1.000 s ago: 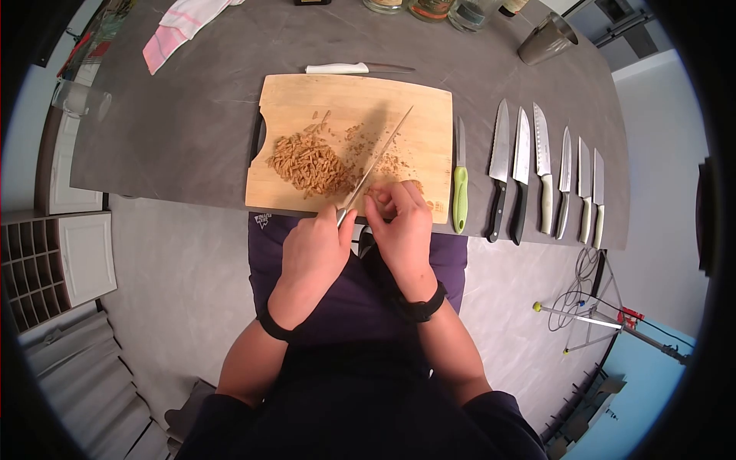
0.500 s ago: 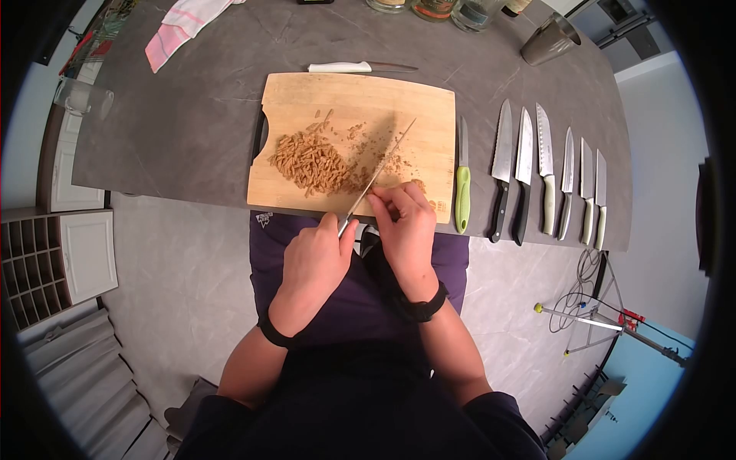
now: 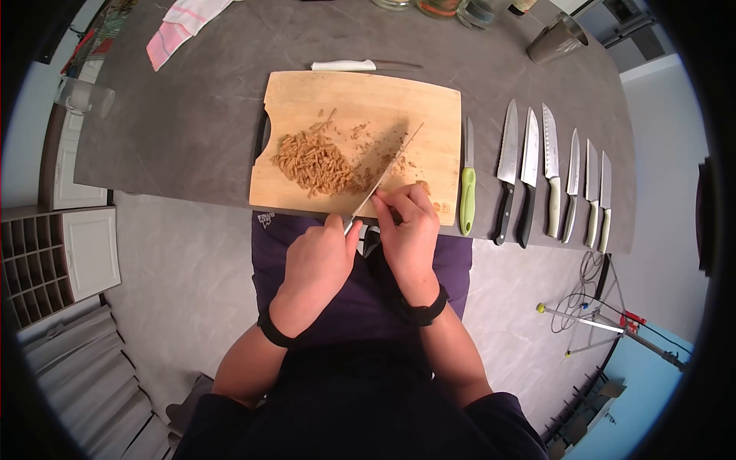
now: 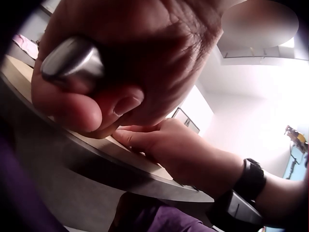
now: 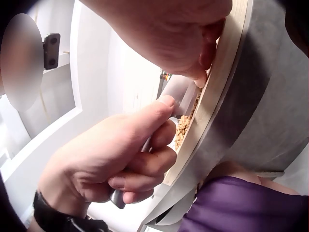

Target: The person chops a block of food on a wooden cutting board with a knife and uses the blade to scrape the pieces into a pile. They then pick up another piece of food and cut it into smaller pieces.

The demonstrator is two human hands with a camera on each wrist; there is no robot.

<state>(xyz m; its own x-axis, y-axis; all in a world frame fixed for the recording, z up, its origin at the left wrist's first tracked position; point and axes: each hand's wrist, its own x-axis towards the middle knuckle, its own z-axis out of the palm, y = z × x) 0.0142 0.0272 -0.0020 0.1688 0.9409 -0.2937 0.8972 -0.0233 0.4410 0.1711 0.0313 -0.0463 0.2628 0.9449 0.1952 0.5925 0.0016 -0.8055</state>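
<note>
In the head view, my left hand (image 3: 318, 257) grips a large knife (image 3: 392, 163), its blade slanting up and right over the wooden cutting board (image 3: 360, 88). The metal end of its handle (image 4: 72, 63) pokes out of my fist in the left wrist view. My right hand (image 3: 412, 238) has its fingers bent at the board's near edge, right beside the blade, pinching a brown food piece that the fingertips mostly hide. Left of the blade lies a pile of chopped brown pieces (image 3: 313, 163), with crumbs (image 3: 376, 153) scattered around the blade.
A white-handled knife (image 3: 345, 66) lies behind the board and a green-handled one (image 3: 468, 201) right of it. Several more knives (image 3: 552, 203) stand in a row farther right. A metal cup (image 3: 556, 40), glass bottles (image 3: 477, 14) and a pink-striped cloth (image 3: 180, 31) are at the back.
The knife blade has shifted slightly right and its tip has dropped a little toward the board. My right hand stays beside the blade. The board sits slightly farther right in the view.
</note>
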